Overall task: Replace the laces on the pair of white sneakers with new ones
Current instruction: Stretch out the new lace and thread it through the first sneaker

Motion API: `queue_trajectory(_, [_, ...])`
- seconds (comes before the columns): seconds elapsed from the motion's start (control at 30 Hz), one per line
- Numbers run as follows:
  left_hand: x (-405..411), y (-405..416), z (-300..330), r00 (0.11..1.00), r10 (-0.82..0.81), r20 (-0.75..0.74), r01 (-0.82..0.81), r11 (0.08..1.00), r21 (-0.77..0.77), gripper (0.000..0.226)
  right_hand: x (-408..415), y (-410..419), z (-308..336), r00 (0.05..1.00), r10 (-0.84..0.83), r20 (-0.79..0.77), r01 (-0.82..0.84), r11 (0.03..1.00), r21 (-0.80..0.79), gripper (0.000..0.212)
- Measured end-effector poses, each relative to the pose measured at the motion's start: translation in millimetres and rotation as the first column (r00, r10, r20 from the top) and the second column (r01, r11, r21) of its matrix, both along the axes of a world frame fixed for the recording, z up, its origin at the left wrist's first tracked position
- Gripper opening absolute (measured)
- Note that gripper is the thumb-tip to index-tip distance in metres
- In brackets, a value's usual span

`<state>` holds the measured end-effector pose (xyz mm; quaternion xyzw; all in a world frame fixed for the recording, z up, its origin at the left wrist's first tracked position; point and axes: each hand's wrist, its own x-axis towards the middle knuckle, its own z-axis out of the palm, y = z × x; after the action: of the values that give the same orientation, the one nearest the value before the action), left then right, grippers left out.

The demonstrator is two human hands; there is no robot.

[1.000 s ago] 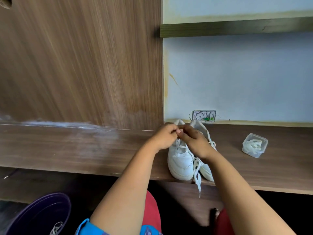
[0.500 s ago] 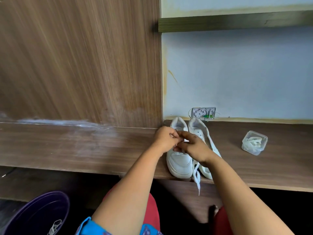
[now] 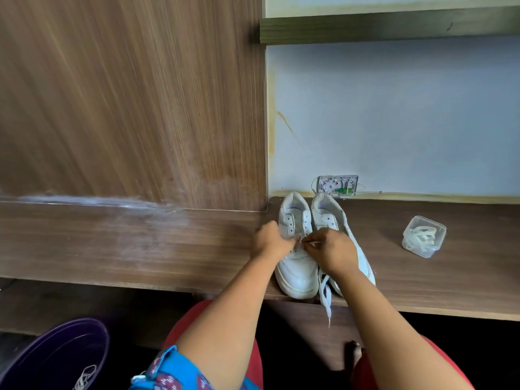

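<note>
Sneakers [image 3: 298, 266] sit half-unlaced, upper eyelets bare, as left hand [image 3: 270, 240] and right hand [image 3: 330, 249] pinch the lace [image 3: 325, 294] mid-shoe; new laces wait boxed.

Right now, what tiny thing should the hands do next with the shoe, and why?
Probably draw the lace out of the next pair of eyelets down on the left sneaker. Its top eyelets already look bare, the left hand and right hand are pinching at its middle, and a loose lace already hangs over the shelf edge.
</note>
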<state>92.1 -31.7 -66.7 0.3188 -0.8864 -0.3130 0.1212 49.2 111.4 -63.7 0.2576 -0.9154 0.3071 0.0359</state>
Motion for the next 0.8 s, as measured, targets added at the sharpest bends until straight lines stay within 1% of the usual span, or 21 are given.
queue_trajectory(0.07, [-6,5,1,0.998,-0.021,0.054,0.026,0.996,-0.084,0.042,0,-3,0,0.998,0.012,-0.061,-0.009,0.999,0.053,0.015])
queue_trajectory(0.13, [-8,6,2,0.998,-0.043,0.046,0.047,0.993,-0.108,0.033,-1,-6,-3,0.997,0.017,-0.07,-0.011,0.996,0.09,0.018])
queue_trajectory(0.17, [-8,5,2,0.998,-0.058,0.029,0.06,0.995,-0.076,0.028,-1,-9,-6,0.998,0.019,-0.066,-0.011,0.992,0.124,0.02])
queue_trajectory(0.23, [-8,-1,-1,0.998,-0.06,-0.001,0.06,0.998,0.004,0.037,-2,-15,-10,0.996,0.031,-0.082,-0.014,0.979,0.202,0.022])
queue_trajectory(0.3, [-9,-7,-6,0.997,-0.046,-0.059,0.054,0.987,0.149,0.034,-3,-20,-11,0.994,0.03,-0.108,-0.004,0.971,0.241,0.022])
queue_trajectory(0.37, [-8,-11,-10,0.99,-0.009,-0.138,0.053,0.947,0.318,0.026,-5,-22,-11,0.994,0.026,-0.107,0.001,0.971,0.239,0.021])
queue_trajectory(0.43, [-6,-11,-13,0.986,0.022,-0.166,0.047,0.916,0.398,0.026,-8,-21,-13,0.992,0.051,-0.117,-0.028,0.983,0.184,0.018])
queue_trajectory(0.5, [-4,-10,-12,0.983,0.014,-0.182,0.063,0.91,0.41,0.026,-11,-17,-13,0.986,0.098,-0.132,-0.082,0.989,0.123,0.015])
queue_trajectory(0.6, [-4,-9,-13,0.983,0.012,-0.184,0.061,0.921,0.384,0.028,-15,-14,-14,0.96,0.222,-0.169,-0.181,0.956,0.23,0.016])
queue_trajectory(0.63, [-5,-9,-15,0.984,0.015,-0.176,0.053,0.927,0.372,0.028,-16,-14,-15,0.961,0.229,-0.156,-0.193,0.957,0.217,0.015])
queue_trajectory(0.7, [-6,-11,-17,0.983,0.024,-0.182,0.043,0.934,0.355,0.028,-18,-16,-17,0.979,0.189,-0.075,-0.182,0.979,0.089,0.01])
queue_trajectory(0.73, [-6,-12,-18,0.983,0.032,-0.181,0.036,0.932,0.36,0.027,-18,-17,-19,0.985,0.171,-0.029,-0.17,0.984,0.052,0.008])
queue_trajectory(0.8, [-5,-11,-19,0.98,0.058,-0.193,0.015,0.934,0.357,0.027,-17,-21,-18,0.987,0.155,0.036,-0.158,0.983,0.096,0.009])
